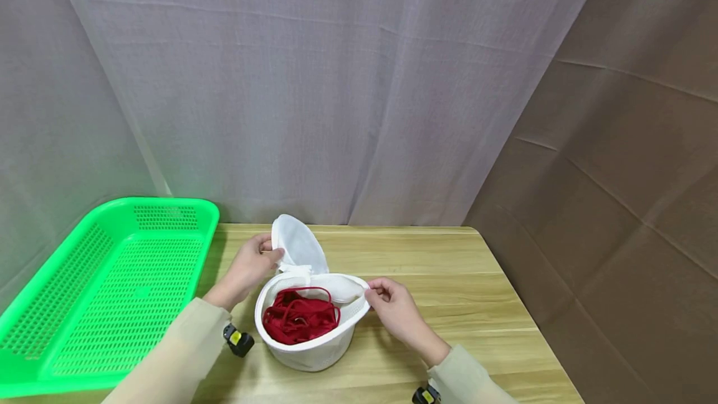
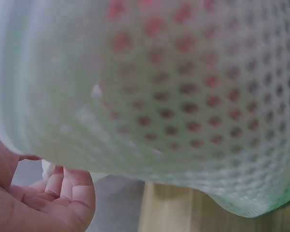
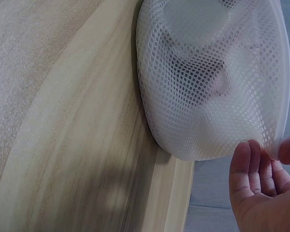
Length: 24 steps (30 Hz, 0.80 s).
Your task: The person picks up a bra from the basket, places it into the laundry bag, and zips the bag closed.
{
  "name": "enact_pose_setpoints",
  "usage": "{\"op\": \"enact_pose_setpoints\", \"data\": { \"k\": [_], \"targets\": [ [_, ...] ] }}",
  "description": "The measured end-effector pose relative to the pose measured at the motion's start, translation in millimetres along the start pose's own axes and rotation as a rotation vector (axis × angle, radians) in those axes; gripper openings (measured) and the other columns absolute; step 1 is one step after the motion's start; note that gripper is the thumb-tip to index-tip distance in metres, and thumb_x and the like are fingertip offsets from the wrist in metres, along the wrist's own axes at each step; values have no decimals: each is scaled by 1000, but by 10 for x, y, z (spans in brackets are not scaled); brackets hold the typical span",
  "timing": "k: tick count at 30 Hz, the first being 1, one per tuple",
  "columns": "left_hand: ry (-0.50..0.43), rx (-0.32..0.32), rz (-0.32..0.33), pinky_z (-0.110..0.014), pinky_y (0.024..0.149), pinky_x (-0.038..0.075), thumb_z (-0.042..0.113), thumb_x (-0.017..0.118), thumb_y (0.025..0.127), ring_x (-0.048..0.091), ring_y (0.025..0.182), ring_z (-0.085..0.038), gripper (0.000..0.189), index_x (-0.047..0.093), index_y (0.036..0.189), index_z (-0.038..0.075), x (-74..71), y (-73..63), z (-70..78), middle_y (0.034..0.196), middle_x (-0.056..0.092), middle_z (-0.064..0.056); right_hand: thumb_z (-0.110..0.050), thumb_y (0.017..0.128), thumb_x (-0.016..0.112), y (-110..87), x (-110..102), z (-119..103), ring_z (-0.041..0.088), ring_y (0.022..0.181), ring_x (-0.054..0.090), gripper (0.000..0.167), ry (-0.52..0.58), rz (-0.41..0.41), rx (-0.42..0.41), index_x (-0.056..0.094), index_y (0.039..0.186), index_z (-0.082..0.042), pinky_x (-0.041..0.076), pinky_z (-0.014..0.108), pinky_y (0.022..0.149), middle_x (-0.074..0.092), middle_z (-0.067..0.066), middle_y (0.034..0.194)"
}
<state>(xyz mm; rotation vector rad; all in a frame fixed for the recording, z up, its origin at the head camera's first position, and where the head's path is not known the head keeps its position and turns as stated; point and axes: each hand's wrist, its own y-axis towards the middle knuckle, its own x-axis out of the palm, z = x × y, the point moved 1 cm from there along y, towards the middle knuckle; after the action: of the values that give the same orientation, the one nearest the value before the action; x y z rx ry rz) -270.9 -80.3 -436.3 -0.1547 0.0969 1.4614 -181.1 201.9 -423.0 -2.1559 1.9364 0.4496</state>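
Note:
A white mesh laundry bag [image 1: 311, 359] stands upright on the table with its round lid [image 1: 303, 245] tipped back. Inside lies a bunched red garment [image 1: 300, 320] with thin straps, its red showing through the mesh in the left wrist view. My left hand [image 1: 249, 270] pinches the lid's edge at the back left. With thumb and fingers, my right hand [image 1: 395, 312] grips the bag's rim on the right side, pulling it into a point. The zip edge runs up from the right fingers [image 3: 241, 169] in the right wrist view.
A large green plastic basket [image 1: 204, 254] with slotted walls sits left of the bag, close to my left forearm. Grey curtain [image 1: 314, 98] hangs behind the wooden table [image 1: 449, 267], and a brown cloth wall [image 1: 634, 204] rises along its right edge.

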Motion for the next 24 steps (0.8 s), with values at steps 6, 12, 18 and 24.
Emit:
{"op": "enact_pose_setpoints", "data": {
  "k": [6, 12, 18, 24],
  "targets": [
    [22, 53, 4, -34, 79, 52, 7, 57, 95, 60, 88, -23, 34, 54, 126, -7, 20, -31, 77, 108, 60, -18, 2, 93, 56, 3, 10, 4, 22, 78, 61, 16, -6, 4, 2, 62, 104, 12, 55, 26, 68, 62, 17, 89],
    [64, 138, 39, -29, 76, 48, 6, 59, 94, 57, 90, -22, 28, 60, 120, -3, 44, -85, 149, 104, 62, -15, 3, 93, 56, 1, 12, 10, 20, 77, 60, 16, -11, 8, 0, 62, 104, 12, 55, 26, 68, 62, 17, 88],
    [97, 226, 67, -28, 75, 49, 10, 63, 94, 59, 89, -22, 22, 65, 113, 0, 61, -148, 243, 98, 66, -12, 3, 93, 55, -2, 12, 13, 21, 77, 62, 16, -1, 2, 3, 61, 105, 12, 56, 31, 70, 62, 18, 89],
    [128, 310, 104, -31, 79, 51, 12, 68, 91, 62, 89, -24, 18, 66, 105, 0, 55, -169, 252, 94, 66, -11, 3, 93, 56, -9, 7, 8, 23, 79, 62, 17, 2, 0, 6, 61, 106, 12, 56, 36, 73, 63, 19, 91]
  ]
}}
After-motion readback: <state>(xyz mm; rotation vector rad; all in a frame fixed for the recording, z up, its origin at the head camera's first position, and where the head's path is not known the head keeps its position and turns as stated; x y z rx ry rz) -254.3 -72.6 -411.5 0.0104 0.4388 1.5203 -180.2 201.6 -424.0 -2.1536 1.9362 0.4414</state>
